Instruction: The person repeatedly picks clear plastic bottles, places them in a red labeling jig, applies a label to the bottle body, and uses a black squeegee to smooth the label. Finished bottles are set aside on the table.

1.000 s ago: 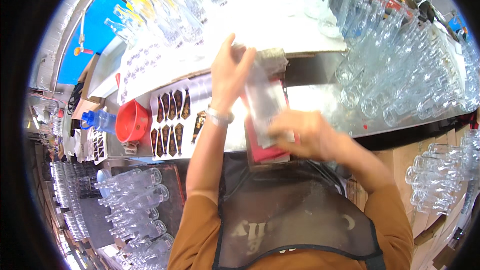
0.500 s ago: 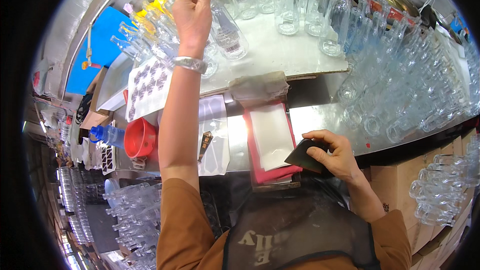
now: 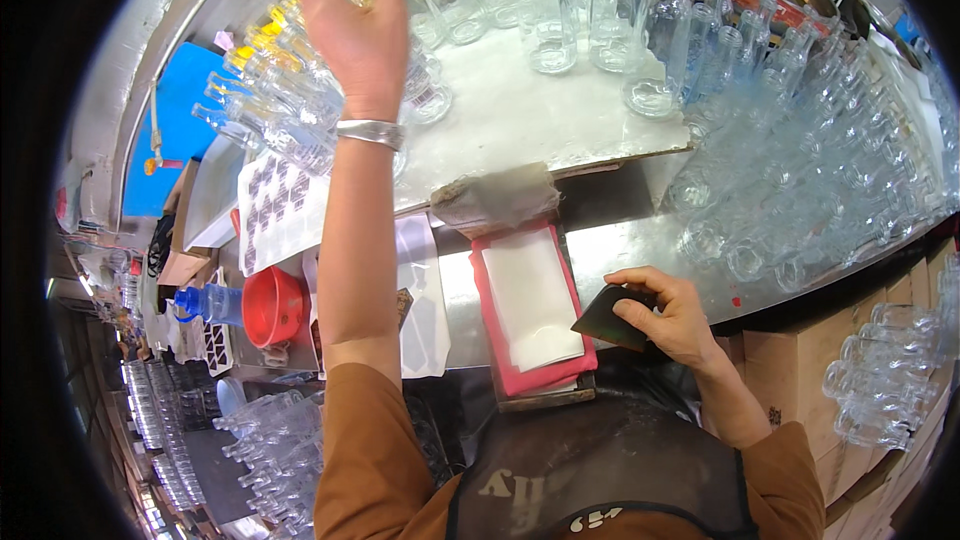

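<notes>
My left hand (image 3: 358, 35) is raised among the glass bottles at the far side, thumb and fingers spread, with nothing visible in its grip. Its fingertips run to the picture's top edge. Just right of it stands a clear glass bottle (image 3: 428, 100), partly hidden by the hand. My right hand (image 3: 668, 312) pinches a dark flat scraper (image 3: 612, 318) between thumb and fingers, just right of a padded block. That block carries a red cloth (image 3: 492, 315) with a white sheet (image 3: 535, 290) on top. A rolled greyish cloth (image 3: 497, 195) lies at its far end.
Many clear bottles (image 3: 780, 170) crowd the right side; several more stand on the white board (image 3: 540, 125). At left are a sheet of dark printed patterns (image 3: 285, 205), a red bowl (image 3: 272, 308), a blue-capped plastic bottle (image 3: 212, 303) and a translucent sheet (image 3: 422, 310). Cardboard boxes (image 3: 795, 370) stand lower right.
My left hand has let go of a printed glass bottle's neck, opened, and shifted left. My right hand keeps the scraper in nearly the same place. The view has shifted slightly.
</notes>
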{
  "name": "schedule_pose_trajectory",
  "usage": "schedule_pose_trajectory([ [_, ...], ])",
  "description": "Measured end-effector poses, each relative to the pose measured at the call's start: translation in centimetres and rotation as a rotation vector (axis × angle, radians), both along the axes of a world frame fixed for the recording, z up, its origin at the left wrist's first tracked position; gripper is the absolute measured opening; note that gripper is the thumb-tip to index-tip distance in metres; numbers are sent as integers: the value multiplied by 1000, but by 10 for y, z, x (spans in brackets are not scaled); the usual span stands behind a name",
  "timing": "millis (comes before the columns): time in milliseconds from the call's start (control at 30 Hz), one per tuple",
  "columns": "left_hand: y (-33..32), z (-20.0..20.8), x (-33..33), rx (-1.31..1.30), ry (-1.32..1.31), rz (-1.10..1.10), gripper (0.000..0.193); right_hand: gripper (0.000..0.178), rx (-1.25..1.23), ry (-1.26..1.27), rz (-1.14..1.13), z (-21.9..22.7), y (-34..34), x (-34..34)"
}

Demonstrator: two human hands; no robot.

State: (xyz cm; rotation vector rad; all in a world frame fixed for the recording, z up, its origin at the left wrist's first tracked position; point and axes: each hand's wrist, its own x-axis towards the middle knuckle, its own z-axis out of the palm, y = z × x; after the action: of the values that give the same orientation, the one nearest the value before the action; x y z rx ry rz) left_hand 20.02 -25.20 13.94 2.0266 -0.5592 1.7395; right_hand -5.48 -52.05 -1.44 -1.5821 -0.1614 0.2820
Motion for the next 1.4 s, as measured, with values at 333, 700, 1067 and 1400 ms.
schedule_pose_trajectory([
  [333,-90,-48,66,-279,654,-280,49,27,21,-14,36,14,4,-12],
  [700,-24,-22,-135,-872,906,-1113,36,34,297,107,1,14,15,30],
  [1067,-17,-122,-219,-211,607,-279,60,63,-192,-35,62,4,74,-3],
  [1400,-14,-156,-295,-573,1121,-501,69,63,-172,-15,161,-1,75,-12],
])
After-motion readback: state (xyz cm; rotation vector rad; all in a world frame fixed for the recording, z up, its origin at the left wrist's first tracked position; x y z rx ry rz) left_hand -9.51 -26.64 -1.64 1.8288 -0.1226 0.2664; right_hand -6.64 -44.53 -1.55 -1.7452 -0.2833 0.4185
